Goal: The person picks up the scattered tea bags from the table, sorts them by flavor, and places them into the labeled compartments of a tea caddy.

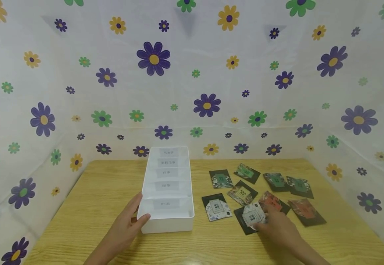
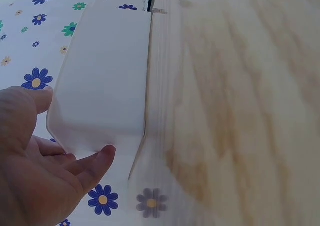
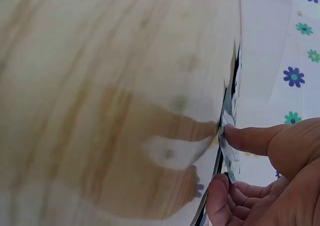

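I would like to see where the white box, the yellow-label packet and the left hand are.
White box (image 1: 167, 225): head view, on its front wall.
Yellow-label packet (image 1: 243, 193): head view, on its label.
Left hand (image 1: 124, 223): head view, on its back.

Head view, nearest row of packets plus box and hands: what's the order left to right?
Left hand → white rectangular plastic box → flat black-and-white square packet → second black-and-white square packet → right hand → flat orange-and-black square packet.
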A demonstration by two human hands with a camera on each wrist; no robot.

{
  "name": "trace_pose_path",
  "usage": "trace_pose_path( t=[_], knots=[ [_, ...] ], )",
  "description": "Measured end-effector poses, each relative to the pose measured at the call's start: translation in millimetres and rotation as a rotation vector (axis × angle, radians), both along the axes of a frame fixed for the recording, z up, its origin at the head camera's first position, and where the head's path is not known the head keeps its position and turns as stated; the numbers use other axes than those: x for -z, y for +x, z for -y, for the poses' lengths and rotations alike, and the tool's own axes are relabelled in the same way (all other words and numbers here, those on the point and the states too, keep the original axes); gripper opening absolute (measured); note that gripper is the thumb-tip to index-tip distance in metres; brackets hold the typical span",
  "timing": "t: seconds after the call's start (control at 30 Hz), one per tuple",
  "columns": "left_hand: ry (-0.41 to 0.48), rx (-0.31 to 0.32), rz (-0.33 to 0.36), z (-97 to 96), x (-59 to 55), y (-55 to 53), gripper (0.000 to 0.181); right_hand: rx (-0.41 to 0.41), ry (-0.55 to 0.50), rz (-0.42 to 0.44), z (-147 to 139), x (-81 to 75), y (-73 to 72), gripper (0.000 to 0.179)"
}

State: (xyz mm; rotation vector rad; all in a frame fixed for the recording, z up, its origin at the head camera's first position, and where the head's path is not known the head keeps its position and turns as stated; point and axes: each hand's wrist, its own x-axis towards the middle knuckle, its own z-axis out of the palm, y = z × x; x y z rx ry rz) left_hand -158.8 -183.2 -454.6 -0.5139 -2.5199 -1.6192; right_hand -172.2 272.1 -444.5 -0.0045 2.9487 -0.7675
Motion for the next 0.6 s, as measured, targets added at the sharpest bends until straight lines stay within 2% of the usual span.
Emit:
trace_pose_path(
  t=[0.2,0.37,0.5,0.6],
  knots=[
    [-0.01,-0.008,0.012,-0.7,-2.3,-0.5,0.073,-0.004,-0.117,-0.011,-10,0.6,4.0,0.046],
    [-0.029,-0.013,0.011,0.0,-4.1,-0.2,0.074,-0.017,-0.17,-0.033,-15,-1.3,4.5,0.042],
    [-0.046,-0.019,0.045,0.1,-3.8,-1.4,0.075,-0.024,-0.213,-0.043,-18,-3.2,5.8,0.04],
    [-0.052,-0.021,0.063,0.0,-3.3,-1.9,0.075,-0.021,-0.287,-0.032,-20,-6.4,7.3,0.038]
  ],
)
